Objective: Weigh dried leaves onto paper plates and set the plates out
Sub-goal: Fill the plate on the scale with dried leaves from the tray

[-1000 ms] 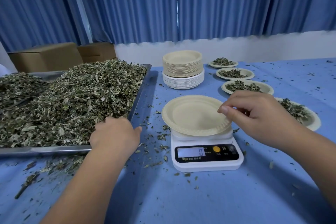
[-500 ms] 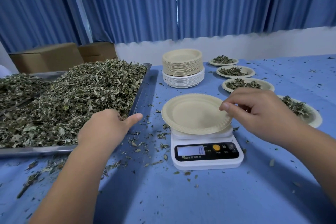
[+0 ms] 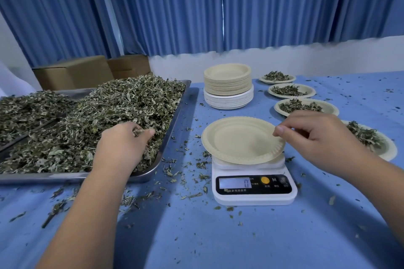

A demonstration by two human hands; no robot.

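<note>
An empty beige paper plate [image 3: 238, 140] sits on the white kitchen scale [image 3: 254, 188], whose display reads 0. My right hand [image 3: 317, 140] pinches the plate's right rim between thumb and fingers. My left hand [image 3: 122, 144] is dug into the heap of dried leaves [image 3: 87, 120] near the front right corner of the metal tray [image 3: 172, 120], its fingers curled round a clump of leaves. Several filled plates [image 3: 306, 106] stand in a row at the right, running to the back.
A tall stack of beige and white paper plates [image 3: 228, 86] stands behind the scale. Cardboard boxes [image 3: 74, 72] sit behind the tray. Leaf crumbs litter the blue tablecloth [image 3: 218, 236] between tray and scale. Blue curtains hang at the back.
My left hand has moved up from the tray's front edge into the leaf heap and closed on leaves. My right hand stays at the plate's rim.
</note>
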